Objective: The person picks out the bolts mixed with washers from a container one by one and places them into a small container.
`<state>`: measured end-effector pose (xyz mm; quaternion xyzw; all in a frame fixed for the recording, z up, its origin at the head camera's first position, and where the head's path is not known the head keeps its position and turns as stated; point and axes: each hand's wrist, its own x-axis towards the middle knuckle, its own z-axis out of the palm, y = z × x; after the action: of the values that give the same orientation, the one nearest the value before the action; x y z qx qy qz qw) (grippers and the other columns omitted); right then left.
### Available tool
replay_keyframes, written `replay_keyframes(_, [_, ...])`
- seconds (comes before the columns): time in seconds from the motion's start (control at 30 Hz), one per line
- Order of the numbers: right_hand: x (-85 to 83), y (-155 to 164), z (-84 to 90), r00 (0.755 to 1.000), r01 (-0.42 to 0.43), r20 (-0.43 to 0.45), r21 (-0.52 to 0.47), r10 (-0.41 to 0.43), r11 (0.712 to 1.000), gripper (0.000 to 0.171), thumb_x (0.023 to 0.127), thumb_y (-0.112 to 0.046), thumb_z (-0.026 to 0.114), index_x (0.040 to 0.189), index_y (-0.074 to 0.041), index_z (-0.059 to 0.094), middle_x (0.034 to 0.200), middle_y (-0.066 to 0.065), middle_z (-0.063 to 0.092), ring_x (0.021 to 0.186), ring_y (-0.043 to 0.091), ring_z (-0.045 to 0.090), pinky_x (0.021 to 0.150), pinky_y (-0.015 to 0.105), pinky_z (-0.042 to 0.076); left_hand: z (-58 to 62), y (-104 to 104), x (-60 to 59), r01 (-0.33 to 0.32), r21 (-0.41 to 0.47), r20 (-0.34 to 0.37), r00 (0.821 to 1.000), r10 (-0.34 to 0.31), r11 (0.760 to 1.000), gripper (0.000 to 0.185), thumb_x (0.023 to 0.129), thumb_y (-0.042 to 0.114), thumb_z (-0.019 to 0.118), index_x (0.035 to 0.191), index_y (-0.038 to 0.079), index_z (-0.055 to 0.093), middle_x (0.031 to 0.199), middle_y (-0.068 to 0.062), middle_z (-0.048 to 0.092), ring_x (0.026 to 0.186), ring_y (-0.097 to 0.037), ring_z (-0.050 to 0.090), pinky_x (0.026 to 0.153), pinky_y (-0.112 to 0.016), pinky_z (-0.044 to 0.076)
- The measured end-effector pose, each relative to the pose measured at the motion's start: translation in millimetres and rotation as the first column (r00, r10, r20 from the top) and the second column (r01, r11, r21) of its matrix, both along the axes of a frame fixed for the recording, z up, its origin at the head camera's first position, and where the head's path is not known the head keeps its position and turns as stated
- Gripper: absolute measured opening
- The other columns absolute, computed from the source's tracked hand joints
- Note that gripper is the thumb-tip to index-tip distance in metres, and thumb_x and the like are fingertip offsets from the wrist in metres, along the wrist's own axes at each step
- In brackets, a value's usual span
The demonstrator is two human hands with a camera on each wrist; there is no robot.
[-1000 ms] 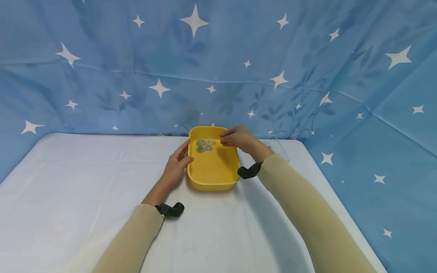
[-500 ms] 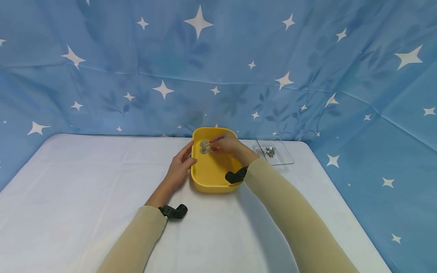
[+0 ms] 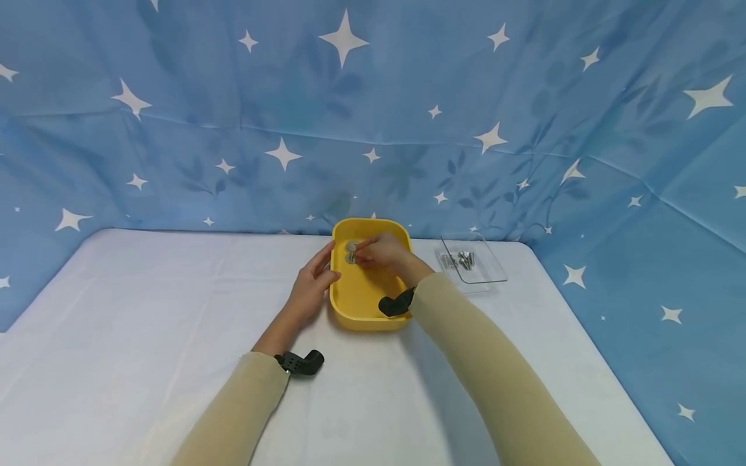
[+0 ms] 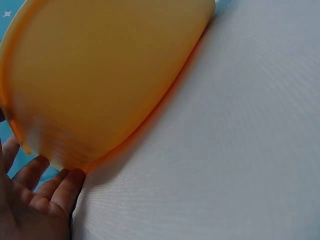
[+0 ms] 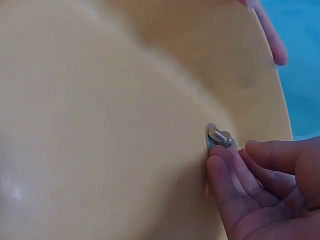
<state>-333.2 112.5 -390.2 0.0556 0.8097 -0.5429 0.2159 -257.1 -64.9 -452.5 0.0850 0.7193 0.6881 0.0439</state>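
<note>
A yellow tray (image 3: pixel 358 301) stands on the table. My left hand (image 3: pixel 307 288) holds its left side, thumb at the rim and fingers along the outer wall; in the left wrist view the fingers (image 4: pixel 67 192) touch that wall. Inside the tray, toward the back left, lie flat metal washers (image 3: pixel 351 246) and a small screw (image 5: pixel 218 135). My right hand (image 3: pixel 381 251) reaches over the tray, its fingertips at these metal pieces. In the right wrist view its fingers touch the washer beside the screw, with the thumb apart from them. The hand hides some of the pieces.
Right of the yellow tray sits a clear plastic box (image 3: pixel 489 275) with several screws (image 3: pixel 466 260) in it. A white cloth (image 3: pixel 175 310) covers the table, and a blue star-patterned curtain (image 3: pixel 262 97) hangs behind and to the right.
My right hand has moved left and down into the tray, onto the washers, uncovering the clear box. The left hand stays at the tray's side. The head view has shifted slightly.
</note>
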Motion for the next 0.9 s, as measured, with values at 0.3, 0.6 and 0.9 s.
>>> replay_keyframes(0.3, [0.2,-12,-4.7,1.0,0.023,0.016,-0.052,-0.022,0.998,0.031,0.096,-0.003,0.064,0.126,0.003,0.068,0.125,0.022,0.07,0.103,0.024,0.074,0.096,0.035,0.06,0.6,-1,-0.5,0.006,0.008,-0.002,1.0,-0.006,1.0,0.069,0.097,0.014,0.054,0.16,0.029,0.031,0.167,0.0,0.032,0.152,-0.022,0.037,0.121,-0.045,0.039])
replay_keyframes(0.6, [0.3,-21,-8.5,1.0,-0.004,0.021,-0.086,0.005,0.996,0.03,0.098,-0.001,0.06,0.126,0.005,0.067,0.125,0.025,0.069,0.112,0.03,0.072,0.097,0.036,0.059,11.2,-1,2.6,0.036,0.005,0.019,0.999,-0.036,0.999,0.07,0.098,0.009,0.053,0.162,0.021,0.026,0.168,-0.007,0.026,0.154,-0.026,0.031,0.123,-0.044,0.034])
replay_keyframes(0.9, [2.0,-27,-5.0,0.998,-0.069,0.01,-0.002,0.069,0.998,0.028,0.096,-0.004,0.064,0.123,0.003,0.071,0.122,0.02,0.072,0.112,0.029,0.072,0.094,0.034,0.06,32.0,-3,15.5,0.043,-0.006,0.03,0.999,-0.043,0.999,0.071,0.096,0.007,0.051,0.162,0.015,0.027,0.168,-0.007,0.026,0.155,-0.025,0.03,0.123,-0.043,0.035])
